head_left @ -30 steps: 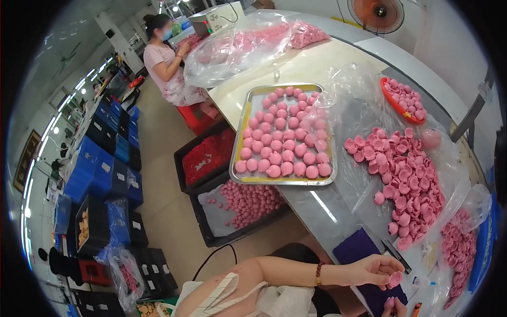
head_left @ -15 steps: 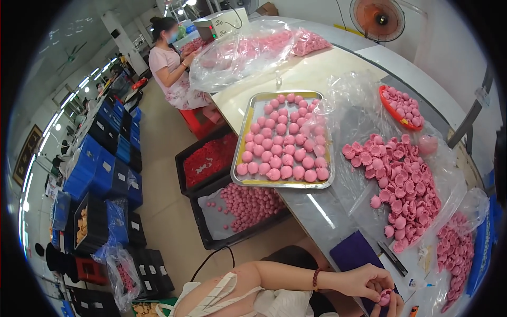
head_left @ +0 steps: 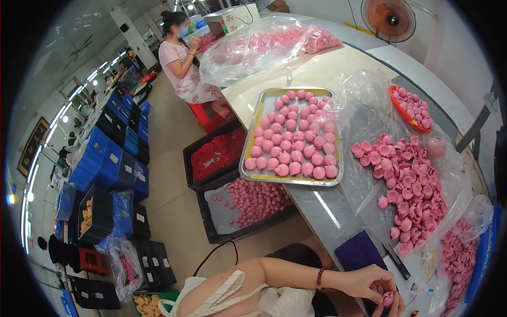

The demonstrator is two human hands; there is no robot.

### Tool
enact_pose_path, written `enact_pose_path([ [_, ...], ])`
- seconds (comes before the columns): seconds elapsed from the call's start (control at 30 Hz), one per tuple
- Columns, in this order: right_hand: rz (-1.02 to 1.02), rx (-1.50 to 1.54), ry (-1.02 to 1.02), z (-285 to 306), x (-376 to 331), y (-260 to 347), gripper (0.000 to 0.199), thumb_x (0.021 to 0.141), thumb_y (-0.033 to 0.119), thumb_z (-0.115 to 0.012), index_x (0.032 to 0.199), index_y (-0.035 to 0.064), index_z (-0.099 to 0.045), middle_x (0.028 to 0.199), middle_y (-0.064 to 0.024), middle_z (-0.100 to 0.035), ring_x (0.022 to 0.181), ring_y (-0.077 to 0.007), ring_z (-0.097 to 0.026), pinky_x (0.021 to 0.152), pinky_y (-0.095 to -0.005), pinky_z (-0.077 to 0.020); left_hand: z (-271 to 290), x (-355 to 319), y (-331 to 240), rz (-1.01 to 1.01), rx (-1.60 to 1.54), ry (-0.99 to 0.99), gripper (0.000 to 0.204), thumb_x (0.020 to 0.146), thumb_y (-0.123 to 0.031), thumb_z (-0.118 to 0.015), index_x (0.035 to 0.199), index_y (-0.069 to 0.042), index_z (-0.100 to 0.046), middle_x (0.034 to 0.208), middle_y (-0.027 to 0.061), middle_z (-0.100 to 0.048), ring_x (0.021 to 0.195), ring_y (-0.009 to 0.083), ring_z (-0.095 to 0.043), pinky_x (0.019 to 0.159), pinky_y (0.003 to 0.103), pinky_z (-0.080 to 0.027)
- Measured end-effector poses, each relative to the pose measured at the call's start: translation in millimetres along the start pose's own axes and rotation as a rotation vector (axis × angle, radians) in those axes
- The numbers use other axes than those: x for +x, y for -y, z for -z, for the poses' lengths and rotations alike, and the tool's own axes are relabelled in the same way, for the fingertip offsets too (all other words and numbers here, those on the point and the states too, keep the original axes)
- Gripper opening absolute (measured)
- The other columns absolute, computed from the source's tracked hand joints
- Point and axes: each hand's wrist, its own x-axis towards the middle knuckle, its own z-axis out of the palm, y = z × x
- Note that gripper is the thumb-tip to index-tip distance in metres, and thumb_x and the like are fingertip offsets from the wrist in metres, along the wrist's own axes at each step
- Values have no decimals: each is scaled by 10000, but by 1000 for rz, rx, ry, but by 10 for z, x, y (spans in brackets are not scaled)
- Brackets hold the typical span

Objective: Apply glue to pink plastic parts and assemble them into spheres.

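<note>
At the lower right, my left hand (head_left: 368,283), with a beaded bracelet on its wrist, has its fingers bent around a small pink plastic ball (head_left: 388,299). My right hand (head_left: 397,307) grips the same ball from the other side; only some of its fingers show above the picture's lower edge. Both hands are over the table beside a dark purple cloth pad (head_left: 361,252). Up from them, a heap of pink half-shells (head_left: 409,182) lies on clear plastic. A metal tray (head_left: 243,169) of pink balls stands farther off. Fingers hide part of the held ball.
Tweezers and a black tool (head_left: 397,261) lie beside the pad. An orange-red basket (head_left: 397,109) holds more pink pieces. Black crates (head_left: 207,232) of pink and red parts sit on the floor. Another person (head_left: 179,63) works at the table's far end. A fan (head_left: 388,20) stands at the back.
The whole scene has shifted slightly to the right in the picture. My hands keep their hold on the pink ball, with the fingers barely changed. The other person's hand has risen.
</note>
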Motion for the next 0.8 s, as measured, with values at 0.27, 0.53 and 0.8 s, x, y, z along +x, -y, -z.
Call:
enact_pose_path([
  [0.27,0,-41,-41,16,-101,2,240,783,72,-631,990,-48,-605,920,-166,-581,804,-280,-571,711,-345,-472,-69,-10,60,14,-17,41,273,729,10,-617,987,37,-530,853,76,-622,720,86,-594,644,207,-495],
  [0.53,34,237,-109,-264,70,-285,276,649,69,-676,913,7,-622,886,-117,-616,816,-273,-582,740,-338,-463,115,24,-120,186,141,-136,305,718,11,-689,991,29,-554,924,110,-622,859,156,-614,732,285,-521],
  [0.8,-19,300,-124,-71,-61,-417,367,577,-34,-669,940,-2,-627,936,-100,-613,843,-235,-578,730,-306,-471,-24,142,83,143,44,-90,350,689,128,-645,1015,62,-535,920,132,-611,830,178,-626,746,275,-523],
])
